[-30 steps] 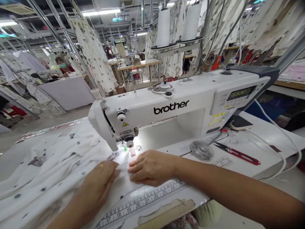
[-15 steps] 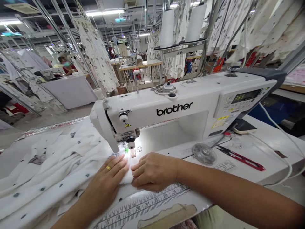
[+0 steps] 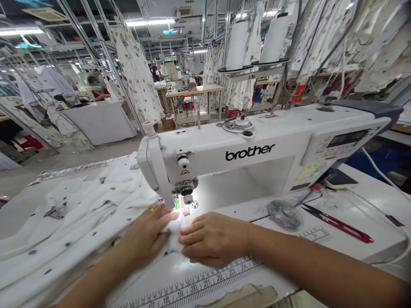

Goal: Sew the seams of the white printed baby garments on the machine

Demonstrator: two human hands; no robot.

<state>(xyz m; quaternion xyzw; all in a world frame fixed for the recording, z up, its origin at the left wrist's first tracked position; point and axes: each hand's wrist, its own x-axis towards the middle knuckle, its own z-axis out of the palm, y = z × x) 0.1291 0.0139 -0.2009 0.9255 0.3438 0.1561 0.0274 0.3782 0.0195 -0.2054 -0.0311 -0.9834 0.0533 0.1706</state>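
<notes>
A white Brother sewing machine stands on the table, its lit presser foot over white printed fabric. My left hand lies flat on the fabric just left of the foot, fingers stretched toward the needle, a ring on one finger. Just right of the foot, my right hand rests on the fabric's edge with fingers curled and pressed down. The two hands almost touch in front of the needle.
Red thread snips and a round metal disc lie on the table to the right. A printed ruler strip runs along the front edge. Two thread cones stand behind the machine. Garments hang around; another person sits far left.
My left hand has slid forward along the fabric toward the presser foot. My right hand has stayed by the foot. The camera view has shifted, so the machine sits further right.
</notes>
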